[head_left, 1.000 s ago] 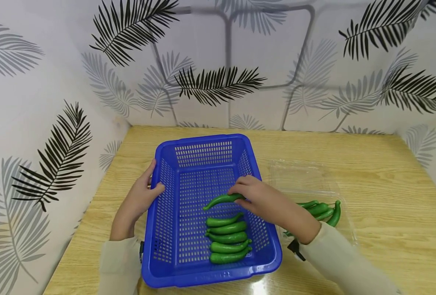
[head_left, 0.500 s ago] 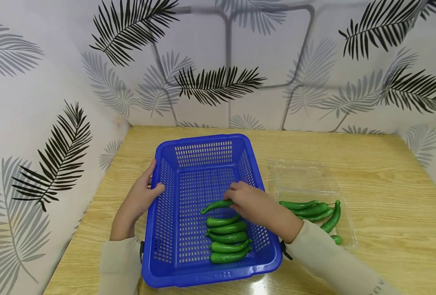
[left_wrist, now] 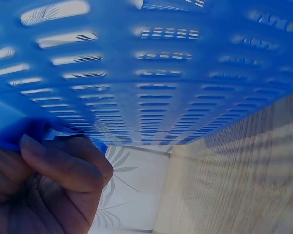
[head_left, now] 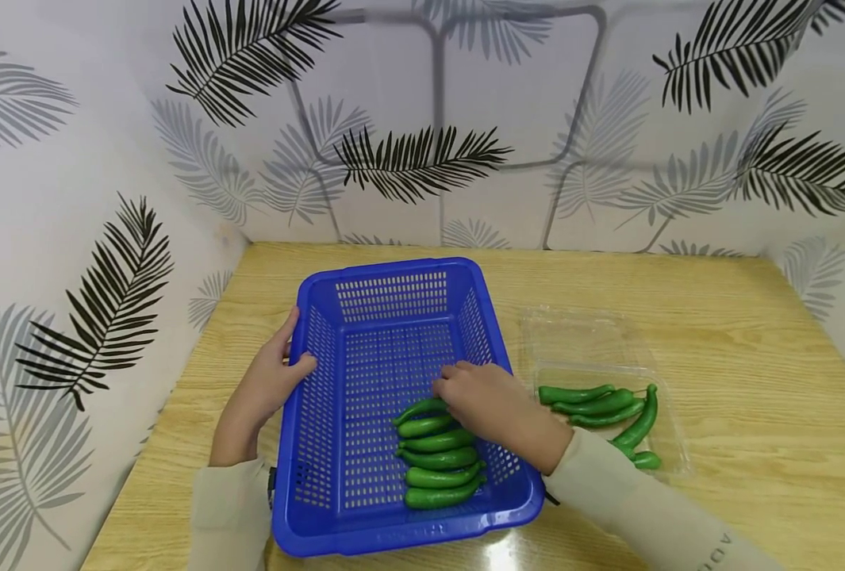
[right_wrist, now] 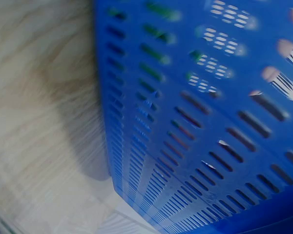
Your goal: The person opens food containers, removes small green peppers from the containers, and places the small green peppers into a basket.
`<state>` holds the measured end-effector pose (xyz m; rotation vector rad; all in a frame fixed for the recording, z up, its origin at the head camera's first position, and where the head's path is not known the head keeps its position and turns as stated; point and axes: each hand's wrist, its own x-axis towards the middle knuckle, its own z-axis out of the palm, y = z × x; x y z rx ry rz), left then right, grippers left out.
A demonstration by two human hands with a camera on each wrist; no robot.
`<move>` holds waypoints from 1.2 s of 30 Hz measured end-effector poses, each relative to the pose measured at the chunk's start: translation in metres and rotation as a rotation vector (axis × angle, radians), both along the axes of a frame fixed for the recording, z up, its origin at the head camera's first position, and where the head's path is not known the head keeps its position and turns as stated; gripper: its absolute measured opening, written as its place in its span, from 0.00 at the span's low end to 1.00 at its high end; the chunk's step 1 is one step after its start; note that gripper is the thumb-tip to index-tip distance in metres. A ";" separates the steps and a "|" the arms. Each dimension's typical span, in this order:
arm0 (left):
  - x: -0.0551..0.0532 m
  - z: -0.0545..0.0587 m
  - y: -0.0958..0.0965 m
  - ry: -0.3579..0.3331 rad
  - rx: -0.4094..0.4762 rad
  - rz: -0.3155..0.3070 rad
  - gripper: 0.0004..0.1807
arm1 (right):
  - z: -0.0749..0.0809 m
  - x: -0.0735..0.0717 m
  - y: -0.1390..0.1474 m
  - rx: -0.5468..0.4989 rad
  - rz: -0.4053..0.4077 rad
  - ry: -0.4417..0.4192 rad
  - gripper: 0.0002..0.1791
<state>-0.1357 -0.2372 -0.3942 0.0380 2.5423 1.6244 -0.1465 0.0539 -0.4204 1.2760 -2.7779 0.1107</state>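
A blue plastic basket (head_left: 382, 353) with slotted walls stands on the table. My left hand (head_left: 270, 382) grips its left rim; in the left wrist view the curled fingers of that hand (left_wrist: 58, 180) hold the rim. Inside the basket, along its right side, several green chili peppers (head_left: 442, 460) lie in a row. At the far end of this row is one more green chili pepper (head_left: 420, 408), its right end hidden under my right hand (head_left: 489, 404), whose bent fingers pinch it. The right wrist view shows only the basket's outer wall (right_wrist: 185, 156), with green behind some slots.
Right of the basket, a clear plastic box (head_left: 668, 420) holds several more green chili peppers (head_left: 601, 404), and its lid (head_left: 586, 337) lies folded back. The right forearm passes over the basket's right rim. A leaf-patterned wall covering (head_left: 493, 198) rises behind the wooden table (head_left: 722, 317).
My right hand has brought the pepper nearer, down against the far end of the row. The left hand keeps its hold on the rim. More of the clear box shows as the right forearm shifted.
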 end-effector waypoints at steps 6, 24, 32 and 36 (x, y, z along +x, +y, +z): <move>0.001 0.001 0.001 0.002 -0.004 -0.001 0.43 | -0.007 0.000 -0.001 0.030 -0.005 0.068 0.07; -0.010 -0.026 -0.010 0.007 0.017 0.004 0.44 | -0.009 0.001 0.000 0.035 0.034 0.137 0.04; -0.001 -0.004 -0.001 -0.010 0.007 0.001 0.43 | -0.001 0.001 0.004 -0.181 0.071 0.017 0.08; 0.003 0.006 0.004 -0.009 -0.007 0.000 0.43 | 0.003 0.002 0.007 -0.257 0.102 0.006 0.09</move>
